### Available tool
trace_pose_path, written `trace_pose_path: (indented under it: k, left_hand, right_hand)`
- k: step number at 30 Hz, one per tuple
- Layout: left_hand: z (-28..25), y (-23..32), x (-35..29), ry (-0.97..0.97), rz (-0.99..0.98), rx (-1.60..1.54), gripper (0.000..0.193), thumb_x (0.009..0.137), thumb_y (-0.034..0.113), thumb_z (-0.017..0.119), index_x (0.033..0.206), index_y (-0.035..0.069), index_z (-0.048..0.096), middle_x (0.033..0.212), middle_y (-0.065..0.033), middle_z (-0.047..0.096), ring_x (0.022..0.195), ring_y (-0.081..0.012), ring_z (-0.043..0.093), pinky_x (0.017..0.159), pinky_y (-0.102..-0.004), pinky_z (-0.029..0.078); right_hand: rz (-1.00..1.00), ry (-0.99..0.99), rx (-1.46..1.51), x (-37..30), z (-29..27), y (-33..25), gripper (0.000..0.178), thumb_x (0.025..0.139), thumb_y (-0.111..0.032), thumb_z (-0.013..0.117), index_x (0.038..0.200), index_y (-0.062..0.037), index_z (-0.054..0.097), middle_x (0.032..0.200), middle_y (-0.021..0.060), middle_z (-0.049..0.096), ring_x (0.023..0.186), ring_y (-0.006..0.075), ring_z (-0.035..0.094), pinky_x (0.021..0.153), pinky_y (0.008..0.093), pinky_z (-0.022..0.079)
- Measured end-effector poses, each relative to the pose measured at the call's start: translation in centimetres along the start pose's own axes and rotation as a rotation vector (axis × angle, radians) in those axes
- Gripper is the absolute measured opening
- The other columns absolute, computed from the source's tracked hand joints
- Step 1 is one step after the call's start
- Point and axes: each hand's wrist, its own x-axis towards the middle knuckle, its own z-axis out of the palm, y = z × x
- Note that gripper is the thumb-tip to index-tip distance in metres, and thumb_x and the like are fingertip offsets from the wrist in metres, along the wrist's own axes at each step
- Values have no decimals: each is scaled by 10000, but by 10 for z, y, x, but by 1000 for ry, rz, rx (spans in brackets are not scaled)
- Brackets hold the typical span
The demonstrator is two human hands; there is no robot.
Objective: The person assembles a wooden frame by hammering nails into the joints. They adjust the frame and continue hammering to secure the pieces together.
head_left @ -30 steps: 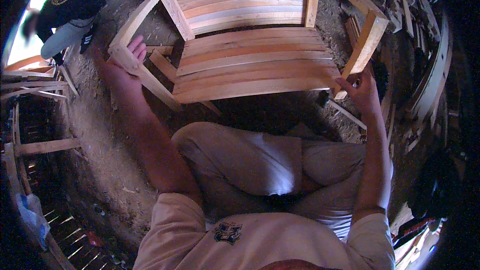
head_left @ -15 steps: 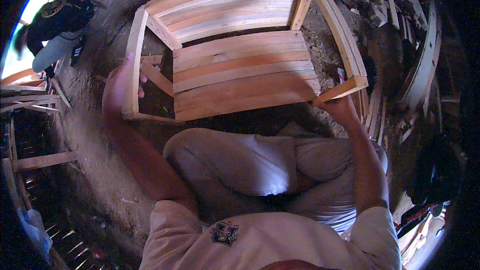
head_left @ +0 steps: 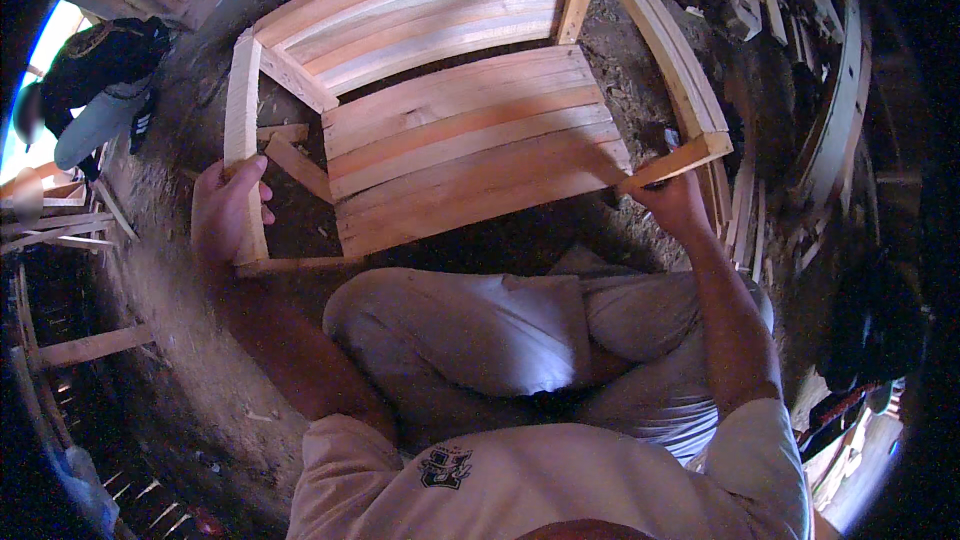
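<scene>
On wooden bench (head_left: 470,140): left hand (head_left: 228,210), right hand (head_left: 672,202) clasp front legs.

Dirt floor (head_left: 180,360) carrying everything, surface looking rough and brown. Slatted wooden bench (head_left: 470,130) resting on it, tipped back. Loose wood offcuts (head_left: 285,145) lying just beside bench's left end. Wooden strips (head_left: 745,205) piling along floor at right. Small chips scattering near lower left.

Bare, matt wooden bench (head_left: 470,130)
</scene>
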Motion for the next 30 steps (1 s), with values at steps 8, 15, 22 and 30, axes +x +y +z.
trace_pose_path:
  k: [8, 15, 22, 30]
  left_hand:
    - [16, -31, -6, 4, 61, -71, 338, 917, 325, 704, 1052, 20, 648, 754, -48, 615, 516, -131, 551, 480, -292, 442]
    - [11, -42, 5, -56, 79, -67, 361, 917, 318, 706, 1077, 5, 624, 763, -62, 627, 509, -134, 565, 478, -298, 447]
    - [9, -43, 3, -42, 111, -132, 338, 920, 315, 697, 1048, 13, 619, 740, -68, 622, 500, -144, 556, 482, -302, 451]
    - [7, -55, 35, -128, 96, -91, 304, 917, 297, 687, 1039, 27, 619, 721, -36, 601, 533, -127, 535, 505, -289, 452]
  right_hand:
    - [-34, 92, -69, 4, 19, 13, 360, 753, -267, 875, 987, -51, 707, 970, 111, 726, 948, 248, 701, 834, 400, 550]
    - [3, 94, -193, 5, 29, 36, 471, 739, -393, 859, 1009, -45, 693, 975, 109, 741, 931, 254, 722, 843, 393, 576]
    - [-64, -13, -6, 9, 25, 42, 503, 697, -308, 897, 1069, -44, 685, 1055, 138, 714, 1026, 281, 688, 905, 434, 544]
    - [-50, -97, 152, 44, 66, 133, 467, 752, -185, 761, 1193, -66, 663, 1137, 190, 718, 1057, 341, 695, 907, 443, 547]
